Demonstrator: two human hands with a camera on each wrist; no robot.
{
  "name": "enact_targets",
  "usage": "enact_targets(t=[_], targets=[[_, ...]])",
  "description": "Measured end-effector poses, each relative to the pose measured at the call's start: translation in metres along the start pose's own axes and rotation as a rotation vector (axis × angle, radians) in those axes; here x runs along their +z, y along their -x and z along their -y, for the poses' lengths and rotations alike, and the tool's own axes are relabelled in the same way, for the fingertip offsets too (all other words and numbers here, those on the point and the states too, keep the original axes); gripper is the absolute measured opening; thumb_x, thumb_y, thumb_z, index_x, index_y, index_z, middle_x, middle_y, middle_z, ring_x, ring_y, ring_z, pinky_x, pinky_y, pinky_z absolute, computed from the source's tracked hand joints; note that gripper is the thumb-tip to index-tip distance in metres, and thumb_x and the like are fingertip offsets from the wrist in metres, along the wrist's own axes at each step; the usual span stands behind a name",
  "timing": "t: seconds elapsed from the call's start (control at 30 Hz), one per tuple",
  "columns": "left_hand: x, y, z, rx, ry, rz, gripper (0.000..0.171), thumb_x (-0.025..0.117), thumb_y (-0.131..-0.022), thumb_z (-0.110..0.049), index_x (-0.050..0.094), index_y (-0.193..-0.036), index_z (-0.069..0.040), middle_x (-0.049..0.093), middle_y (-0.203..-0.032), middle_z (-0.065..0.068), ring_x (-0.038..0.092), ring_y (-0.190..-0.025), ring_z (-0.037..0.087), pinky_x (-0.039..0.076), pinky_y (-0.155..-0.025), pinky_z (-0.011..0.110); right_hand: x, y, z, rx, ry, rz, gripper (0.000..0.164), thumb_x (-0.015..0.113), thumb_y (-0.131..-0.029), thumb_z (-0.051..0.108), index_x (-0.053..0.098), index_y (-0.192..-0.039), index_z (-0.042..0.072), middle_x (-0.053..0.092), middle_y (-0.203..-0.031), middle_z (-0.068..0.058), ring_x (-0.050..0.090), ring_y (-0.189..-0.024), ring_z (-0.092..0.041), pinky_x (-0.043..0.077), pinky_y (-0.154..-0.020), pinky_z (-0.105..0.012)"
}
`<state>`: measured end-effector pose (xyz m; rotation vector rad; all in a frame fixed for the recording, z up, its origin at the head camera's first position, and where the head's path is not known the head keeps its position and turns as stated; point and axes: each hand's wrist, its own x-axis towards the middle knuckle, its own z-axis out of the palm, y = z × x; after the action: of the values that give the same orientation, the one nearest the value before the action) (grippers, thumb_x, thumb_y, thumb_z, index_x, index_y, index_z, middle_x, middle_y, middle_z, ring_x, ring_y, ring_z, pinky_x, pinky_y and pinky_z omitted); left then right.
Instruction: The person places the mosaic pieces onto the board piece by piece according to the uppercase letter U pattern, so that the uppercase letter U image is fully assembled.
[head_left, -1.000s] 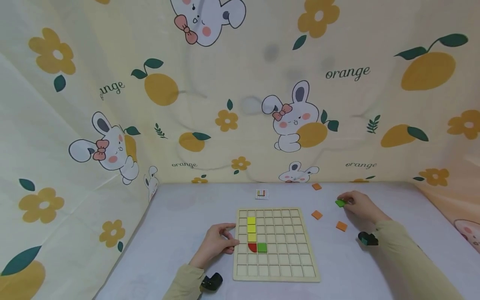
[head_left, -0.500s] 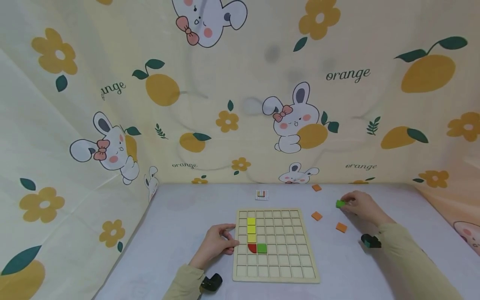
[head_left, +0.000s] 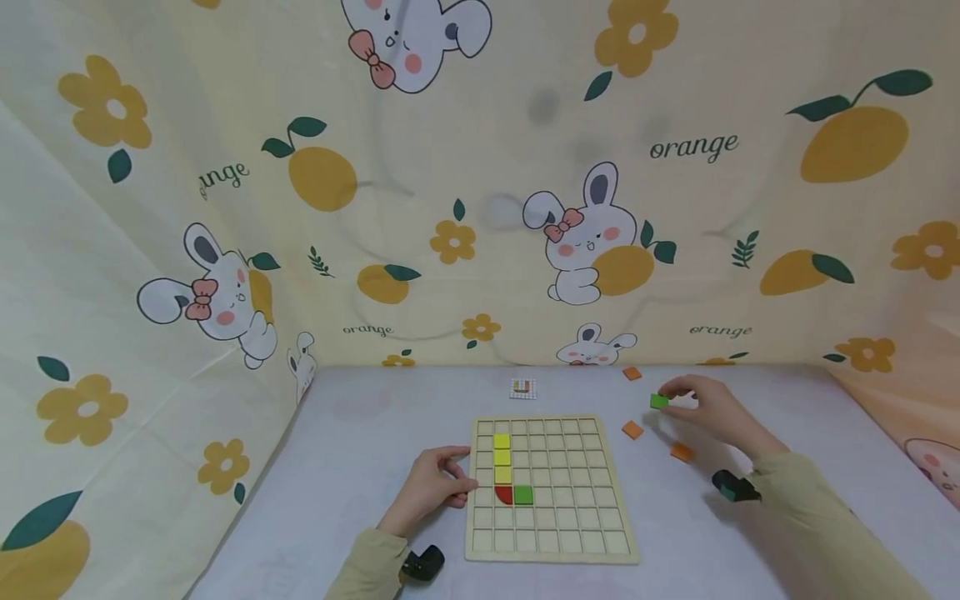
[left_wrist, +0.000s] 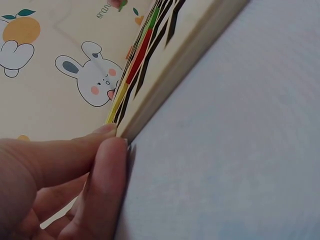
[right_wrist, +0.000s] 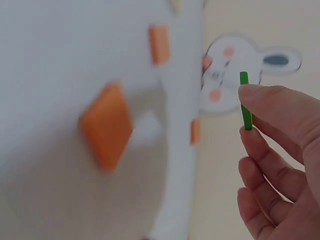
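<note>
My right hand (head_left: 712, 412) pinches a small green square tile (head_left: 659, 402) by its edges, raised above the table at the right. The right wrist view shows that green tile (right_wrist: 245, 102) edge-on between thumb and fingers. At the left edge of a wooden grid board (head_left: 570, 560), my left hand (head_left: 429, 490) touches the rim with thumb and index finger spread apart along it. On the board, yellow tiles (head_left: 502, 457) form a column above a red quarter-round tile (head_left: 505, 495), with a green square tile (head_left: 523, 495) beside the red one.
Orange tiles lie right of the board, including one near the back (head_left: 632, 373), a middle one (head_left: 632, 430) and one below the right hand (head_left: 682, 452). A small pattern card (head_left: 523, 388) lies behind the board. A printed cloth (head_left: 480, 250) hangs behind the table.
My right hand has moved left and up from the table with the green tile pinched in it. The left hand and the board have stayed put.
</note>
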<state>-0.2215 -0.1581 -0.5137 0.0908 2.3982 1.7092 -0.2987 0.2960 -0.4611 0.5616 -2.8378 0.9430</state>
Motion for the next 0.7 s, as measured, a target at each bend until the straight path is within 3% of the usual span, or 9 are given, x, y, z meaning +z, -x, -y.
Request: enact_targets(t=[0.2, 0.4, 0.7], targets=[[0.0, -0.001, 0.002, -0.003, -0.002, -0.004, 0.062, 0.079, -0.074, 0.002, 0.056, -0.131, 0.0, 0.059, -0.082, 0.01, 0.062, -0.054, 0.013, 0.06, -0.054, 0.032, 0.013, 0.003, 0.029, -0.022, -0.072, 0.012, 0.025, 0.076, -0.083, 0.014, 0.067, -0.106, 0.008, 0.066, -0.102, -0.001, 0.054, -0.1, -0.031, 0.047, -0.086, -0.05], [0.0, -0.002, 0.004, 0.004, 0.002, 0.001, 0.061, 0.08, -0.074, 0.002, 0.056, -0.13, 0.0, 0.059, -0.081, 0.01, 0.062, -0.054, 0.013, 0.06, -0.053, 0.032, 0.035, 0.007, 0.055, -0.115, -0.125, 0.001, 0.025, 0.078, -0.081, 0.013, 0.068, -0.103, 0.012, 0.065, -0.099, 0.005, 0.058, -0.095, -0.03, 0.051, -0.082, -0.048], [0.0, -0.001, 0.001, 0.007, -0.011, -0.002, 0.061, 0.08, -0.074, 0.002, 0.056, -0.13, 0.0, 0.058, -0.081, 0.01, 0.062, -0.054, 0.013, 0.06, -0.053, 0.031, 0.078, 0.016, 0.084, -0.203, -0.23, 0.11, 0.024, 0.078, -0.081, 0.019, 0.068, -0.101, 0.015, 0.063, -0.096, 0.01, 0.057, -0.088, -0.02, 0.051, -0.077, -0.036]])
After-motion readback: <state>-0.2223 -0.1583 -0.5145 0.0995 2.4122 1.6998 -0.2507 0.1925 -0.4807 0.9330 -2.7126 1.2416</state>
